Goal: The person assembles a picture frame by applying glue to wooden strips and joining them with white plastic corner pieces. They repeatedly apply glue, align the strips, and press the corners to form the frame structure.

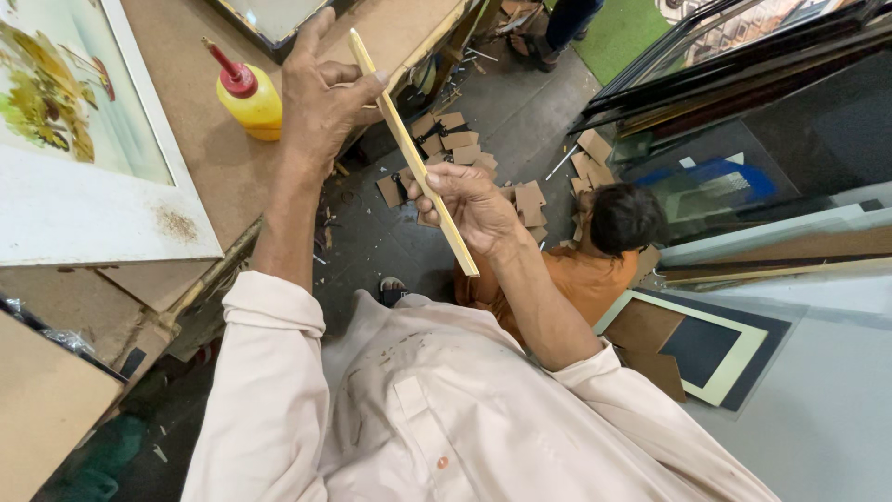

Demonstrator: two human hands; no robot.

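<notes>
I hold a thin pale wooden strip [409, 149] slanting from upper left to lower right. My left hand [321, 98] pinches its upper part with the fingers, index finger raised. My right hand [469, 204] grips the strip lower down, near the bottom end. Both hands are raised over the edge of a brown worktable [214, 158]. A yellow glue bottle [249, 98] with a red nozzle stands on the table just left of my left hand.
A white-bordered painted picture [84, 139] lies on the table at left. Below, a person in an orange shirt [595, 274] sits on the floor among small brown cardboard pieces [455, 139]. Frames and mat boards [697, 349] lean at right.
</notes>
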